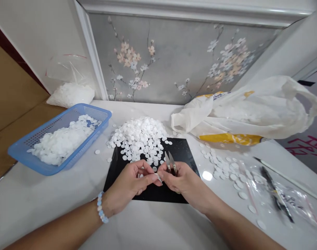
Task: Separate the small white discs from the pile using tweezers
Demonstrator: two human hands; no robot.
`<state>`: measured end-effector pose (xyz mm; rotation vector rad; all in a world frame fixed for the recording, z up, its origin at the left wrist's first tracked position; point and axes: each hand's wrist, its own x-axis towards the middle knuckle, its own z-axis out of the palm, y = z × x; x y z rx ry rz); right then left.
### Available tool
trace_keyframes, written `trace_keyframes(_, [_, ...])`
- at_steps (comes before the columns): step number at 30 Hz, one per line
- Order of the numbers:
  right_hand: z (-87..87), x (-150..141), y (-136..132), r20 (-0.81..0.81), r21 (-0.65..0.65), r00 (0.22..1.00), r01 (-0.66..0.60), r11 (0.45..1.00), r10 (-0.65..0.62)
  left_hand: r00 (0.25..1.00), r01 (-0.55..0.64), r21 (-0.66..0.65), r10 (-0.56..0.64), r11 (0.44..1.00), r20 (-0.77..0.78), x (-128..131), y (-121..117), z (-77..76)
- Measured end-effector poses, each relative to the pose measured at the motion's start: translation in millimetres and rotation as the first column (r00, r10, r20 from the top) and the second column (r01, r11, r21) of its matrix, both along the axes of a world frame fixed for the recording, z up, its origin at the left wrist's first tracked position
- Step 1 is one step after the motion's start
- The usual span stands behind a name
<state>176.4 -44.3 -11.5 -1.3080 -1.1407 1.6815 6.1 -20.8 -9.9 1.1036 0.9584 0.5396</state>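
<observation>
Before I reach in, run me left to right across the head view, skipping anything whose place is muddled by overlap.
Blue basket → left hand → right hand holding the scissors → scattered white discs → dark slim tool, blurred.

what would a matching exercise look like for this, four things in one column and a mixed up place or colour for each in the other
Column 1
1. scissors
2. beaded bracelet
3. basket
4. carrier bag

Column 2
A. blue, with white discs inside
B. held in the right hand
C. whitish, with yellow print
D. around the left wrist

Right pairs: 1-B, 2-D, 3-A, 4-C
</observation>
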Motion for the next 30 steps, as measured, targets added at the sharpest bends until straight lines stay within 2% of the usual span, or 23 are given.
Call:
trace_keyframes(7, [-5.6,11.6,0.5,-0.047,0.056,0.998,0.044,0.997,-0.042,0.989,0.008,-0.173,0.018,0.985,0.148,-3.4,2.4,3.1])
trace_keyframes(9, [-3.4,13.9,-0.3,-0.009,0.073,0.999,0.049,0.996,-0.049,0.991,0.000,-0.121,0.016,0.993,0.131,-4.3,3.2,1.6])
trace_keyframes(14, [3.6,16.5,-7.2,0.039,0.055,0.997,0.068,0.996,-0.070,1.000,0.011,0.165,-0.013,0.986,0.008,-6.0,3.2,0.0])
trace_keyframes(17, [1.8,19.8,-10.2,-0.005,0.009,0.999,0.052,0.999,-0.052,0.999,0.024,0.256,-0.013,0.966,-0.045,-6.7,2.3,1.9])
trace_keyframes(19, [-0.1,22.0,-10.2,-0.009,0.024,1.000,0.030,0.999,-0.030,0.999,0.021,0.292,-0.008,0.956,-0.043,-6.5,1.8,3.3])
trace_keyframes(22, [-0.3,23.1,-8.9,0.025,0.077,1.000,-0.018,0.997,0.016,1.000,0.011,0.309,-0.009,0.951,-0.008,-5.4,1.3,5.1])
trace_keyframes(26, [2.7,20.9,-9.2,0.058,0.078,0.998,-0.023,0.997,0.018,1.000,0.010,0.298,-0.011,0.954,-0.001,-4.5,0.6,7.1])
trace_keyframes(28, [2.9,19.5,-10.7,0.138,0.115,0.990,-0.008,0.993,-0.008,0.999,0.024,0.239,-0.017,0.971,-0.028,-4.7,0.3,7.0])
trace_keyframes(30, [1.8,19.0,-12.3,0.284,0.199,0.958,-0.008,0.980,-0.050,0.999,0.029,0.155,-0.023,0.987,-0.035,-5.0,0.1,5.5])
